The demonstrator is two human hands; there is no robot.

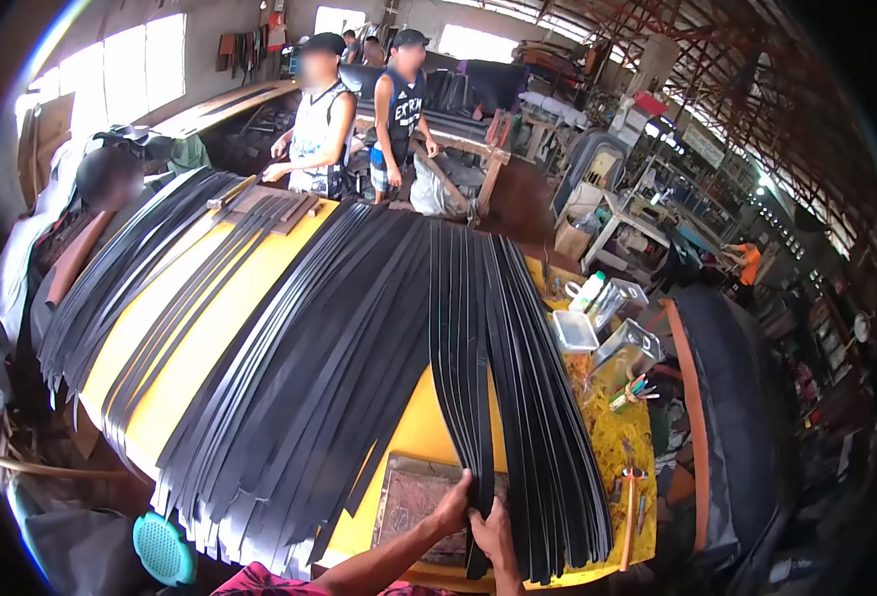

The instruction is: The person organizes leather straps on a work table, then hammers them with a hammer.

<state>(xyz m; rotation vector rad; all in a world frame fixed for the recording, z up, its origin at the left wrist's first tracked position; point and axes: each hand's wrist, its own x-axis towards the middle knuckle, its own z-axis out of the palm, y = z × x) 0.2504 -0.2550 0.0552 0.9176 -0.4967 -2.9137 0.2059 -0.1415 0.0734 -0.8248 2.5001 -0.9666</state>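
Many long black strips [299, 377] lie in bundles across a yellow table [190, 338]. Near the front edge, my left hand [453, 505] is closed on the left side of a narrow bundle of black strips [463, 397]. My right hand [493, 528] grips the same bundle slightly lower, on its right side. The bundle's lower ends hang just past my hands. Under them lies a worn brown board [408, 497], partly covered by my left forearm. Another thick bundle [548, 427] fans out just right of my right hand.
On the table's right side are a clear container [574, 331], a white bottle [587, 290], a cup of pens [632, 394] and a hammer [630, 507]. Two people [321, 124] stand beyond the far edge. A teal stool [164, 549] is at lower left.
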